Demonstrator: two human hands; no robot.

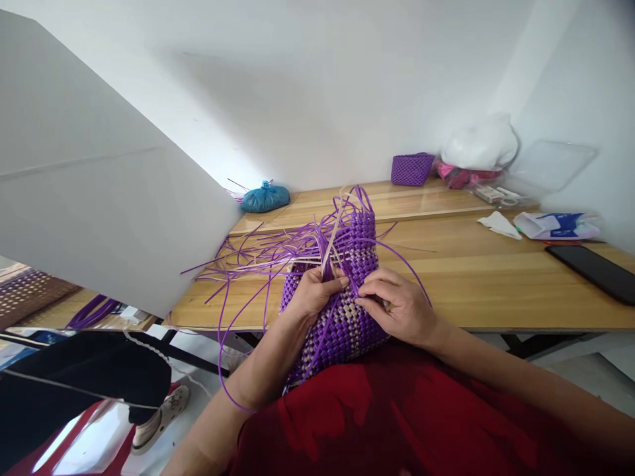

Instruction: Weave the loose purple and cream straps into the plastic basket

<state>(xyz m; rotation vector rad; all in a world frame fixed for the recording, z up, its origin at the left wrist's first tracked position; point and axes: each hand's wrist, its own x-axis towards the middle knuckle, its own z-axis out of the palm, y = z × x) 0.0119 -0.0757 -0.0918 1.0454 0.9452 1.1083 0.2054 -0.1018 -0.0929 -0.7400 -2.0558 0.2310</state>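
Grasping strips (323, 254) in the left hand (313, 292), pinching a strand (353, 283) in the right hand (397, 305). Touching the basket (352, 327) beneath and between both hands' fingertips, just below frame centre.

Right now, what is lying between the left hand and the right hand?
In the head view, part of the woven piece and purple strands show between the left hand and right hand.

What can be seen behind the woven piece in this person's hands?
Loose purple and beige strands spread over the table behind the woven piece. Whatever lies directly behind its body is covered and can't be made out.
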